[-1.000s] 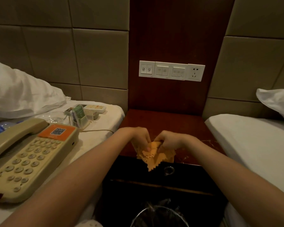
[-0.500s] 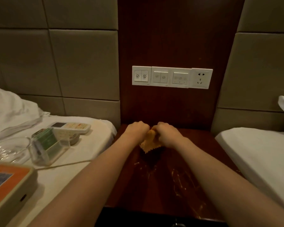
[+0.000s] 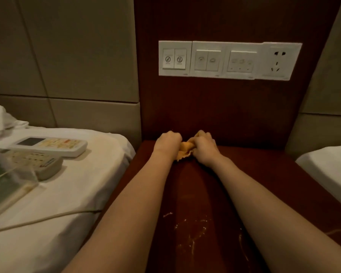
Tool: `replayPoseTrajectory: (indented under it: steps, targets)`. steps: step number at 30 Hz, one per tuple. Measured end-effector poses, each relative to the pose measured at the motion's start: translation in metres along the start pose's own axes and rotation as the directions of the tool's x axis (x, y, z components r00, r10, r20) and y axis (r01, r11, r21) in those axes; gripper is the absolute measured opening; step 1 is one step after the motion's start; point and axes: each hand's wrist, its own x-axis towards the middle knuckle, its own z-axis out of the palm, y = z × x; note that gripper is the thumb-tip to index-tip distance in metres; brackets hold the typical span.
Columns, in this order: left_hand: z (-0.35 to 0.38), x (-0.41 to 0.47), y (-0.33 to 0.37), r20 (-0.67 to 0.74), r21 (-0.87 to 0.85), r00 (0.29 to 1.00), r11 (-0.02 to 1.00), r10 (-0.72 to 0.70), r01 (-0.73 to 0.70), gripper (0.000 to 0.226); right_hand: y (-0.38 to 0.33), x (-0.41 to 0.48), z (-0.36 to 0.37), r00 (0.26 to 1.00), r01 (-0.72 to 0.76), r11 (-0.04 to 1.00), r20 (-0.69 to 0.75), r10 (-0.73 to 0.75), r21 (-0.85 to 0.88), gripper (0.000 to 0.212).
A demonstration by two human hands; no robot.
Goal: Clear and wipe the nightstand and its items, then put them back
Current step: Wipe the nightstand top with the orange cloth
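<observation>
The left bed (image 3: 67, 194) holds a white remote (image 3: 51, 145) and other small items, all off the nightstand (image 3: 264, 184). At the back of its top, the left hand (image 3: 168, 143) and the right hand (image 3: 204, 147) both curl round the bunched orange cloth (image 3: 185, 151) between them. To wipe well, it likely helps to spread the cloth flat, then draw it forward in overlapping passes over the pale streaks (image 3: 191, 233) near the front

The nightstand (image 3: 264, 184) offers passage between the left bed (image 3: 77, 194) and right bed (image 3: 327, 168), walled behind by the wood panel (image 3: 224, 107).
</observation>
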Motion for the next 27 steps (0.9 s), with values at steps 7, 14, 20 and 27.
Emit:
replayPoseTrajectory:
  steps: [7,14,20,27]
  targets:
    - [0.009,0.029,-0.010,-0.027,-0.050,0.999,0.998,-0.025,0.023,0.031,0.007,0.032,-0.005,0.992,-0.099,0.979,0.097,0.082,0.179,0.021]
    - [0.008,0.027,-0.010,-0.052,-0.054,0.998,0.998,-0.022,0.019,0.030,0.003,0.033,-0.001,0.993,-0.106,0.981,0.068,0.097,0.164,0.025]
    - [-0.006,0.008,-0.006,0.019,-0.064,1.000,0.998,-0.016,0.018,0.025,-0.005,0.012,-0.009,0.989,-0.118,0.978,0.105,0.101,0.173,0.029]
    - [-0.021,-0.039,-0.004,0.071,-0.095,0.997,0.995,-0.020,0.027,0.034,-0.024,-0.035,-0.019,0.983,-0.135,0.977,0.144,0.111,0.164,0.033]
